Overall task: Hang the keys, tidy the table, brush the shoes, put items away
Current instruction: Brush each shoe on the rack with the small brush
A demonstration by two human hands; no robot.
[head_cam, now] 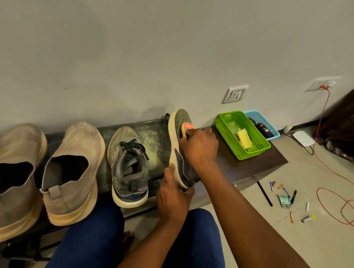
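Note:
A dusty grey sneaker (178, 125) stands tilted on its side on the low dark rack (151, 131), sole facing left. My left hand (172, 197) grips its heel from below. My right hand (200, 146) holds a shoe brush (187, 127) with a red label against the sneaker's upper; most of the brush is hidden by my fingers. Its matching grey sneaker (128, 167) with black laces sits upright just to the left.
Two beige slip-on shoes (71, 174) (12, 179) fill the rack's left. A green basket (241, 134) and a blue basket (264, 125) stand right of the sneaker. Small items (288, 199) and an orange cable (339, 205) lie on the floor at right. My knees are below.

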